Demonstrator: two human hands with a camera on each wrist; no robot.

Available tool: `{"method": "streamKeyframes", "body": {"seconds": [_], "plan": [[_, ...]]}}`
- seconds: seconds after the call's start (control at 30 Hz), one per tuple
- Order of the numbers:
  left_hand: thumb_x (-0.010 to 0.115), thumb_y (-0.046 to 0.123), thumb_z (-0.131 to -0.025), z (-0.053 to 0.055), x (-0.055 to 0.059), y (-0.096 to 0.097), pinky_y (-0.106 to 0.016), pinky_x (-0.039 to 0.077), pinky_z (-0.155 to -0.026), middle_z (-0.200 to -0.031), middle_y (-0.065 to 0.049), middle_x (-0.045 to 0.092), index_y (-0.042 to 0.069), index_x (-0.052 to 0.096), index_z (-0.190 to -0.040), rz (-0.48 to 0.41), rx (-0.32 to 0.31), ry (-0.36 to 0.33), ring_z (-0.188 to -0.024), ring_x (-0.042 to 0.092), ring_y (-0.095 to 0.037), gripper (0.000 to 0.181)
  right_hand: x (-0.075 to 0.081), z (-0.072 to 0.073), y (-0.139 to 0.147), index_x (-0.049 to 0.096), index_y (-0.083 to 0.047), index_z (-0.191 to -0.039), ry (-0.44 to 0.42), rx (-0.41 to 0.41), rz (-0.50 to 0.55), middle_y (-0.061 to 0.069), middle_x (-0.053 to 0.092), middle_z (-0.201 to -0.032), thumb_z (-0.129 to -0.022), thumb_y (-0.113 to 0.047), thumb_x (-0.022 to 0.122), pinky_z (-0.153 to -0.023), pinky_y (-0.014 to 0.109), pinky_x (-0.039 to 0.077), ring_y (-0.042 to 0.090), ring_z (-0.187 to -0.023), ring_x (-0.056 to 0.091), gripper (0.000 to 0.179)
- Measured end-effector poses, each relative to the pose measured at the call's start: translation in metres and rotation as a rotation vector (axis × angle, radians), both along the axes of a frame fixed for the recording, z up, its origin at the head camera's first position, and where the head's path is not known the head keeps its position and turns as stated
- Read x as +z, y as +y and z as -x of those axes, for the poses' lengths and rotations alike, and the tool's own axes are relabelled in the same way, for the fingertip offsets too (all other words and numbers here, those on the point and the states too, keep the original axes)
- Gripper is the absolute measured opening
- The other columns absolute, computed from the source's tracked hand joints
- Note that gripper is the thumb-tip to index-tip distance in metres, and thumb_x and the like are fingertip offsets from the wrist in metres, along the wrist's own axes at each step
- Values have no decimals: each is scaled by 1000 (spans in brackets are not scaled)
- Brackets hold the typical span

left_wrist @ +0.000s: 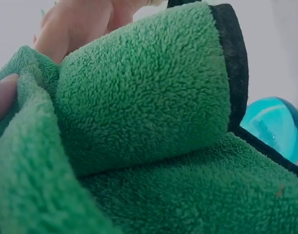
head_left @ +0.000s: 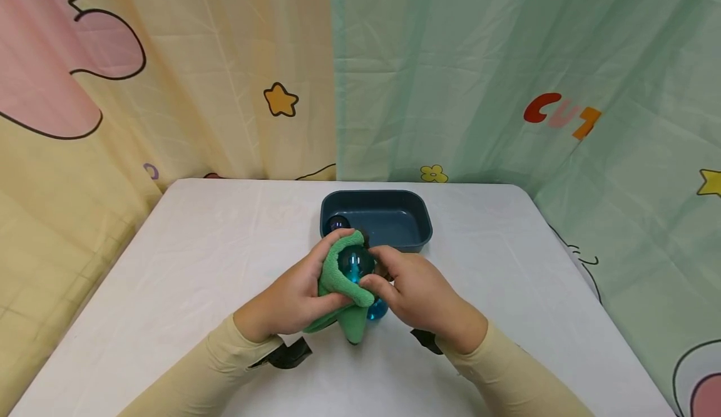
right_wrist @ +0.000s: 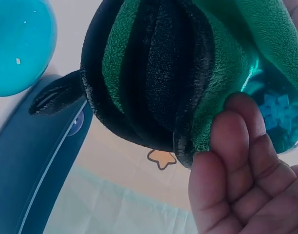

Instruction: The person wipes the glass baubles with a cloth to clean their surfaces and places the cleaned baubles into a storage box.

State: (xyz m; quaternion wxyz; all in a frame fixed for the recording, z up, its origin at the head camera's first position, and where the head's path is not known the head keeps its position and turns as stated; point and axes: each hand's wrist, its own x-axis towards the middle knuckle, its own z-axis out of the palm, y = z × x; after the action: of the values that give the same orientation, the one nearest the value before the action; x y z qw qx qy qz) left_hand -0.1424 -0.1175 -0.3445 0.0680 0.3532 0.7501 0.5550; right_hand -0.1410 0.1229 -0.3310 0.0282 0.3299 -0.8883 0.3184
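Nearest, beige sleeves [head_left: 191, 373] are worn on both arms, and a black strap [head_left: 290, 353] is seen at the left wrist. A green cloth [left_wrist: 149, 92] with black edging [left_wrist: 236, 68] is gripped by the left hand [head_left: 298, 295], its thumb laid along the near side and its fingers bent round the far side. Within the cloth's fold a teal ball [head_left: 356, 262] is cupped, its upper face exposed and a pale blue shape visible inside. The same ball is pinched by the right hand [head_left: 418, 288]: thumb and forefinger are set apart on its right side, and the other fingers are curled beneath, close to the cloth. A bright blue ball [head_left: 378, 309] is noted just beside the cloth, partly covered; whether the two are touching cannot be told. Beyond the hands, a dark blue bin [head_left: 388, 213] is placed on the white table [head_left: 253, 229], with a dark ball [head_left: 339, 222] contained at its left side. Farthest, the table is backed by a printed curtain [head_left: 225, 123].
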Motion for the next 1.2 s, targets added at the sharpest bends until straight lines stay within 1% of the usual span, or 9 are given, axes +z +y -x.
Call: {"method": "streamKeyframes", "body": {"seconds": [0.13,0.23,0.33,0.47,0.6,0.77,1.0,1.07,1.2], "plan": [[75,9,-97,-1,-3,-2,-28,49,-110,-154,-7,50,20,24,-165,4,7,16,-130,58,-22,86,-1,-3,-2,58,0,-134,-12,12,51,-3,71,-94,-105,-26,66,-75,25,57,5,-83,64,40],[75,7,-97,0,-4,-4,-28,48,-111,-153,-7,50,20,24,-165,-18,3,35,-131,57,-22,86,-1,-7,-3,45,1,-147,0,44,102,0,72,-100,-104,-20,67,-80,30,60,9,-89,69,52],[74,4,-97,0,-4,-5,-27,47,-111,-153,-8,49,18,23,-165,-44,-2,40,-131,57,-21,86,0,-10,-4,36,-4,-154,28,63,107,2,73,-105,-103,-12,68,-84,33,62,12,-94,71,60],[72,4,-98,0,-3,-5,-26,45,-113,-155,-9,47,14,22,-165,-52,-12,36,-131,58,-20,85,1,-11,-4,41,-9,-152,73,41,67,5,74,-110,-101,-8,69,-85,33,62,15,-97,73,58],[72,6,-99,0,1,-4,-26,46,-113,-156,-8,47,15,22,-165,-38,-17,41,-132,57,-21,84,1,-10,-2,46,-5,-150,111,29,65,4,75,-106,-100,-7,72,-83,30,61,14,-94,73,57],[72,7,-99,-2,3,-2,-26,47,-112,-154,-8,48,18,23,-164,-20,-20,60,-130,58,-21,82,3,-10,0,50,-1,-145,94,26,59,-1,76,-96,-101,-14,71,-77,27,59,9,-86,71,50],[73,9,-99,-4,2,-1,-27,49,-109,-150,-9,51,18,24,-164,-8,-17,62,-125,60,-21,82,0,-9,0,59,3,-131,67,-9,94,-2,75,-91,-99,-21,74,-77,26,60,8,-83,69,42],[74,9,-98,-5,1,-2,-27,49,-110,-152,-8,50,18,24,-164,-5,-13,58,-127,59,-21,84,-1,-10,0,58,3,-133,68,-7,99,-1,75,-92,-99,-20,74,-77,26,60,9,-84,69,44],[75,6,-96,-3,1,-5,-26,47,-112,-154,-7,49,16,24,-165,-20,-4,64,-132,57,-20,86,0,-11,-1,49,-1,-145,82,16,89,-1,74,-101,-99,-16,75,-82,28,60,9,-91,70,56]]}}
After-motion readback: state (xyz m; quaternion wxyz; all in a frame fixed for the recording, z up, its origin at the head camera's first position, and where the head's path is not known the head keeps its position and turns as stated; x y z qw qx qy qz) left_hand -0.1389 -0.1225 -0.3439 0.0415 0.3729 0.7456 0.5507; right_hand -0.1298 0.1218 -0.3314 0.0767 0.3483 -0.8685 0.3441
